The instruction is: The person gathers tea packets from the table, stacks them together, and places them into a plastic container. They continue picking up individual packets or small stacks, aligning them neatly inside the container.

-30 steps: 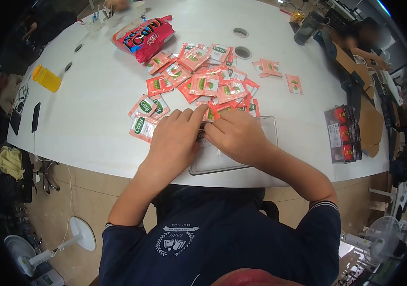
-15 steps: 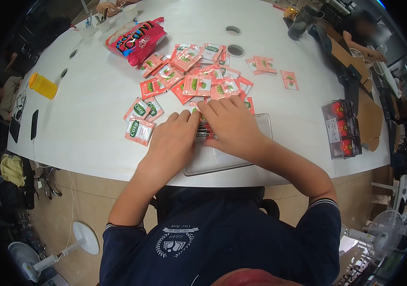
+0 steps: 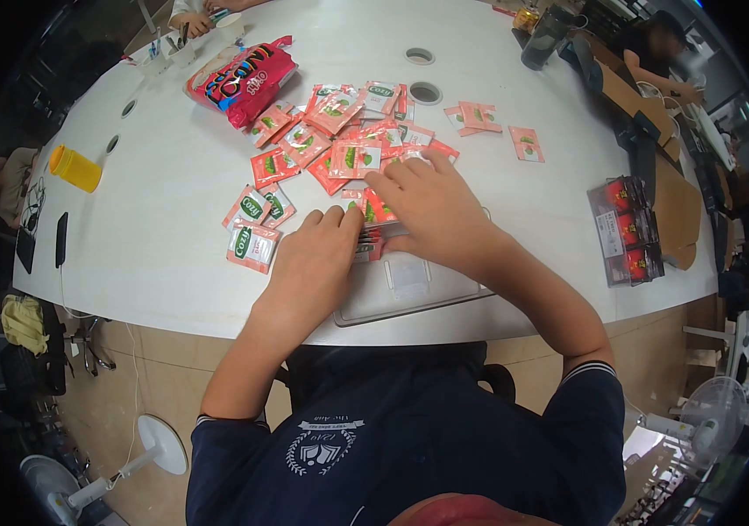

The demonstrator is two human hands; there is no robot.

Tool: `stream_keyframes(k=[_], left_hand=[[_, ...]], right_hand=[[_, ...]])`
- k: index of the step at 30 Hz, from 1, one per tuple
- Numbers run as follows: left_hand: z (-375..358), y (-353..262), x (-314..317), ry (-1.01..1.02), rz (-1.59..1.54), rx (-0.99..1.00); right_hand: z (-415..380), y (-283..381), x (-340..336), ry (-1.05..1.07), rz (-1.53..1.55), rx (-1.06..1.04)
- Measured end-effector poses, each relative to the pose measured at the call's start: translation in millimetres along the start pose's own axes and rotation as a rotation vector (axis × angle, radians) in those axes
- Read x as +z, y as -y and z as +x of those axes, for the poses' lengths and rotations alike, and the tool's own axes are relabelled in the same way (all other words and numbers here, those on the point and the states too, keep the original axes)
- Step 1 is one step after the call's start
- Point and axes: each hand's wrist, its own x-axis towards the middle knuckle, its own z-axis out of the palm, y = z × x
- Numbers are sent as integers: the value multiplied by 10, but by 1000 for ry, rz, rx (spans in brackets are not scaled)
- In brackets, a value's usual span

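Observation:
My left hand [image 3: 315,261] is closed, its curled fingers against the left side of a stack of tea sachets [image 3: 369,249]. From the other side my right hand [image 3: 444,209] grips the stack, thumb low and fingers bent over the far side. An orange-red sachet [image 3: 379,209] shows face up between the hands; my fingers partly hide it. Beneath them lies a clear plastic tray [image 3: 444,294] with a pale label. Just beyond my fingers spreads a heap of pink and red sachets [image 3: 357,159]. Several Cozy sachets [image 3: 252,246] lie to the left of my left hand.
A pink snack bag [image 3: 247,81] lies behind the heap. Three loose sachets [image 3: 526,144] sit farther right, and a clear pack with red items [image 3: 627,231] stands near the right edge. On the left are a yellow container [image 3: 75,168] and a phone [image 3: 62,238]. Other people sit around.
My right hand's fingers have loosened and risen a little, uncovering more of the orange-red sachet between my hands. My left hand stays on the stack. The view has shifted slightly.

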Motion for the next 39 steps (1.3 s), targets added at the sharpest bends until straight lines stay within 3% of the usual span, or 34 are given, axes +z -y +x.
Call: stream_keyframes(k=[11,16,19,25,31,34,39], left_hand=[[-4,-8,-15,-3,0,-11],[-1,-11,-26,6,-12,-4],[0,-20,-67,12,-27,-3],[19,-17,-135,33,-54,6],[31,-34,-221,70,-57,7],[46,-35,-274,80,-79,11],[95,41,-543,-11,-183,120]], right_hand=[[-212,-339,-257,-101,192,89],[-475,-796,-415,-145,126,259],[-544,-1001,-520,-135,433,449],[-700,-1687,-134,-297,444,729],[-604,-1782,50,-263,278,618],[-542,-1745,126,-355,284,577],[-408,-1429,25,-135,639,602]])
